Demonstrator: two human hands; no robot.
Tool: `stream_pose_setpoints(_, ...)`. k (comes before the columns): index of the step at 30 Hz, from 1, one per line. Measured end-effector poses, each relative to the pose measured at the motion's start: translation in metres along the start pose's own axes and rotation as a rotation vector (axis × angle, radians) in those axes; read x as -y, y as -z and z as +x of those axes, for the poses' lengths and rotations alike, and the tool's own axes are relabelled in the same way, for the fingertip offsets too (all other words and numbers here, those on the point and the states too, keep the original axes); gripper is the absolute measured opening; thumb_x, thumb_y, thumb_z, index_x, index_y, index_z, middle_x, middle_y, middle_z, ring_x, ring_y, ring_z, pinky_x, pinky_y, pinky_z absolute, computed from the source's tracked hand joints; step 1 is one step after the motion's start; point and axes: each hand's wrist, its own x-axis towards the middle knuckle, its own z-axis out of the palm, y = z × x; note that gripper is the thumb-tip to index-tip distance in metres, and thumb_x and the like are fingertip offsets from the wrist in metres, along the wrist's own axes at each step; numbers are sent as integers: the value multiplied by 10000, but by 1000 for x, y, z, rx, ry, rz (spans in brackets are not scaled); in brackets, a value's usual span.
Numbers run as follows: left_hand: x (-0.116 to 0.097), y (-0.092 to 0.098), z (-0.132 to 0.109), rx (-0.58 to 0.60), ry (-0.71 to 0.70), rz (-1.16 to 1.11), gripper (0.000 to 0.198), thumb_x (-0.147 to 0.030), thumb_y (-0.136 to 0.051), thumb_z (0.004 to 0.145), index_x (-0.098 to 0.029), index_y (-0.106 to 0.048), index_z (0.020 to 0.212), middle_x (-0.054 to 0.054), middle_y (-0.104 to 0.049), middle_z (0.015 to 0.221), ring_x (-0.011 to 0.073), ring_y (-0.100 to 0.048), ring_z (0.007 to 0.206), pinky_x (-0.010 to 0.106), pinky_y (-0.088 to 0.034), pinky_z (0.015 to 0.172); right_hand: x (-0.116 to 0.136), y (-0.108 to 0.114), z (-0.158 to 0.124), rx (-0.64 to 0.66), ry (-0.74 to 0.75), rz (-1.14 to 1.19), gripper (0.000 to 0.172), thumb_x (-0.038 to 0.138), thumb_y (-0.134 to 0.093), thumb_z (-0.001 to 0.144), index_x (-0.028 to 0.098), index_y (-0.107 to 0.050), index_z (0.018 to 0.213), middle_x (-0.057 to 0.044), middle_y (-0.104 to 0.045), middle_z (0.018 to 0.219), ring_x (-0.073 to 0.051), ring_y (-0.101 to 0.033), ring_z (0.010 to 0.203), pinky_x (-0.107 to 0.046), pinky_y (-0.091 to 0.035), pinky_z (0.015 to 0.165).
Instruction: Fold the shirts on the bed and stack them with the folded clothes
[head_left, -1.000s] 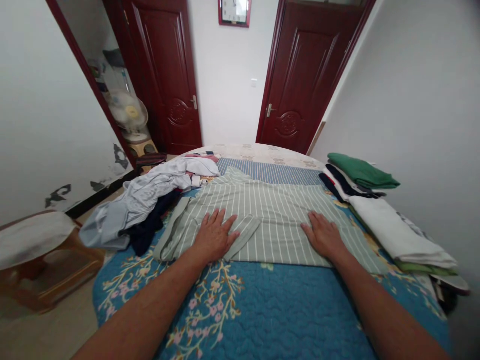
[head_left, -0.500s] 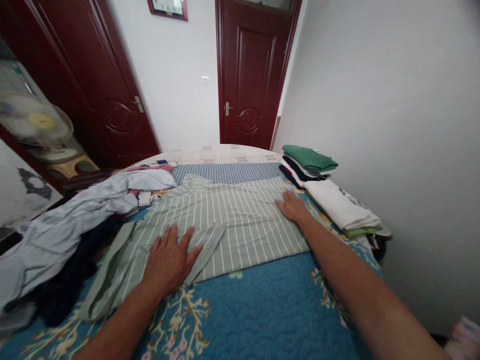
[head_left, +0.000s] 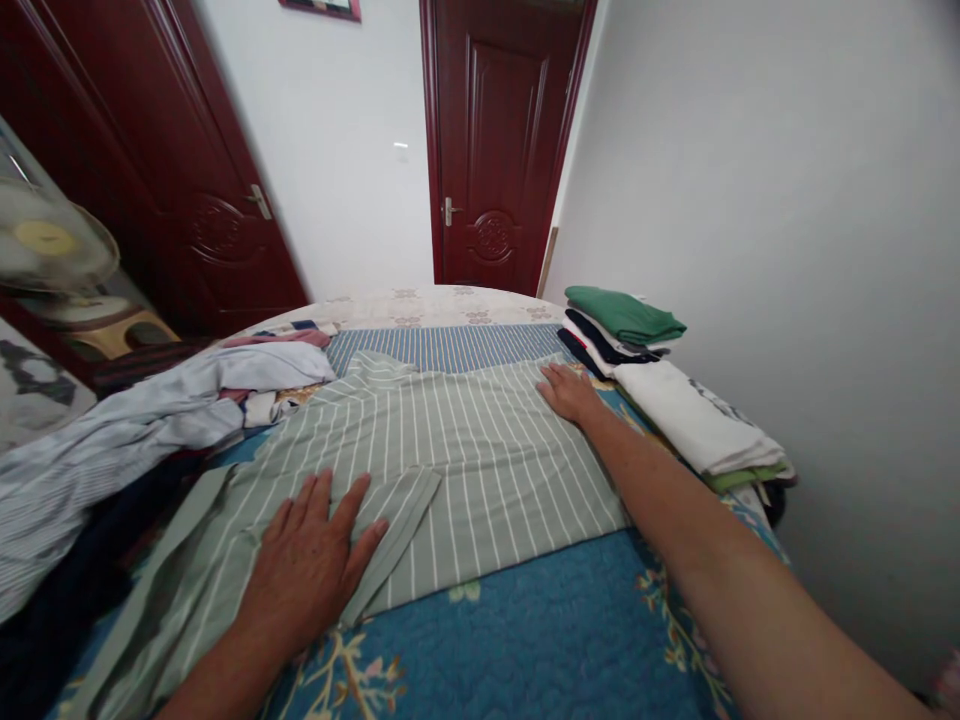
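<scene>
A pale green shirt with white stripes (head_left: 480, 430) lies spread across the bed, its collar end to the left. My left hand (head_left: 311, 550) rests on it beside the near sleeve, fingers spread and palm down. Farther off, my right hand (head_left: 568, 392) lies flat on the shirt's far right part, fingers stretched out. Neither hand grips the cloth. Small wrinkles run over the middle of the shirt.
Loose clothes (head_left: 150, 410) are heaped along the left side. On the right stand a folded stack topped by a green garment (head_left: 626, 314) and a folded white garment (head_left: 690, 415). A blue quilted cover (head_left: 540, 620) lies underneath. A fan (head_left: 49, 240) stands far left.
The view has shifted slightly, closer over the bed. My right hand has slid a little toward the shirt's far edge; my left hand still lies flat by the sleeve.
</scene>
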Motion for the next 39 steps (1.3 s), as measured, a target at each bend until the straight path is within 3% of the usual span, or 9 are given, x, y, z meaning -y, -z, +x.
stream_pose_setpoints(7,1,-1,-2,5,-4,-25,695,-598,-467,997,-211,-611,1557,203,-459,1686,446,-377,1583,610,-298,1265,-2,-9,49,49,-153,-32,735,642,-221,1096,228,-401,1676,-130,-316,1769,-366,-284,1617,-661,-222,1279)
stream_pose_setpoints(11,-1,1,-3,6,11,-43,680,-595,-472,1009,-235,-592,1574,181,-446,1701,435,-353,1598,618,-293,1270,1,-10,63,31,-211,-6,727,621,-250,1089,197,-442,1648,-167,-343,1748,-394,-313,1592,-700,-258,1244)
stream_pose_setpoints(13,-3,2,-4,15,24,-53,672,-587,-480,1015,-245,-581,1584,175,-439,1707,428,-356,1599,616,-287,1277,4,-11,62,-24,-232,3,706,589,-292,1085,165,-477,1617,-196,-385,1719,-397,-340,1570,-694,-283,1232)
stream_pose_setpoints(17,-6,7,-6,32,40,-72,680,-605,-492,1020,-260,-561,1602,174,-417,1721,424,-339,1610,601,-269,1292,14,-8,49,-286,-215,-77,608,428,-376,1078,105,-489,1580,-250,-458,1640,-385,-400,1513,-592,-354,1210)
stream_pose_setpoints(18,-7,8,-6,32,43,-73,683,-611,-488,1023,-263,-554,1607,176,-412,1723,425,-328,1615,599,-265,1294,17,-5,45,-301,-196,-102,570,375,-382,1073,94,-515,1551,-263,-503,1588,-381,-439,1479,-560,-375,1195)
stream_pose_setpoints(22,-10,10,-7,31,53,-83,683,-618,-469,1035,-266,-541,1616,191,-397,1729,429,-319,1619,593,-252,1296,30,11,34,-47,-109,-138,459,223,-385,1039,41,-668,1351,-295,-659,1346,-366,-608,1300,-474,-451,1114)
stream_pose_setpoints(27,-11,10,-7,16,66,-129,685,-615,-477,1035,-253,-547,1612,196,-378,1738,432,-292,1628,598,-225,1297,49,35,17,127,22,-108,426,235,-486,985,84,-751,1283,-224,-734,1320,-299,-681,1239,-374,-478,1090)
stream_pose_setpoints(32,-11,11,-7,3,61,-163,685,-613,-481,1032,-237,-563,1599,209,-390,1728,432,-295,1626,601,-208,1295,79,45,-6,127,155,-46,494,303,-404,1037,191,-745,1376,-111,-732,1405,-272,-660,1313,-367,-470,1138)
stream_pose_setpoints(39,-11,10,-8,2,70,-155,685,-614,-478,1033,-248,-552,1607,179,-416,1722,415,-298,1627,589,-209,1299,122,11,-5,70,256,-4,564,206,-360,1054,258,-597,1562,-21,-524,1655,-193,-478,1528,-396,-342,1285)
